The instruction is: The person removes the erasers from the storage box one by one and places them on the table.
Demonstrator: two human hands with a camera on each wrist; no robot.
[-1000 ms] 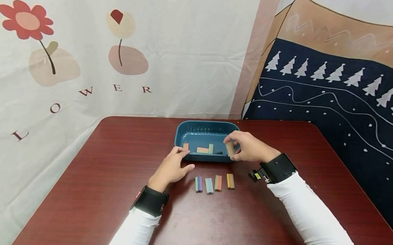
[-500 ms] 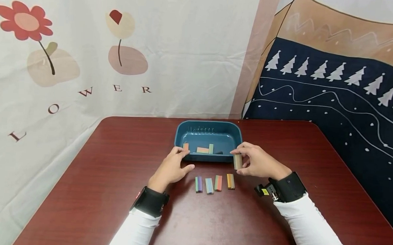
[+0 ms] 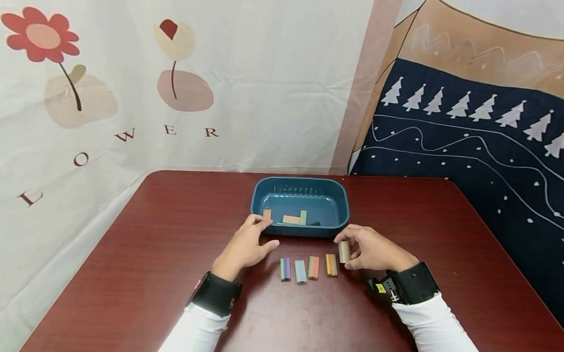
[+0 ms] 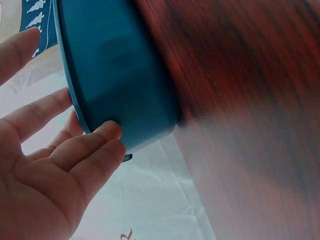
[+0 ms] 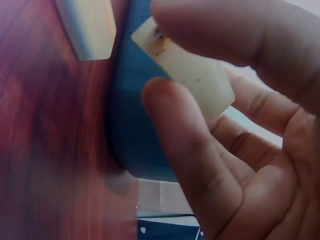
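Note:
A short tan block [image 3: 344,252] is pinched between thumb and fingers of my right hand [image 3: 377,249], just in front of the bin's right corner. The right wrist view shows the block's pale, angled end [image 5: 195,82] between the fingertips. My left hand [image 3: 243,248] touches the near left corner of the teal bin [image 3: 303,231]. In the left wrist view its fingers lie extended on both sides of the bin's rim [image 4: 70,82], thumb held away. Left of the held block stands a yellow-and-brown block [image 3: 331,265].
Further left in the row are a red-and-green block [image 3: 313,267], a light blue block [image 3: 300,272] and a purple-and-green block [image 3: 285,269]. Inside the bin lie an orange block [image 3: 267,214], a pale green block [image 3: 303,217] and other pieces. Curtains hang behind the table [image 3: 177,203].
My right hand has brought the tan block out of the bin, over its front rim, toward the right end of the row. The left hand has stayed at the bin's corner.

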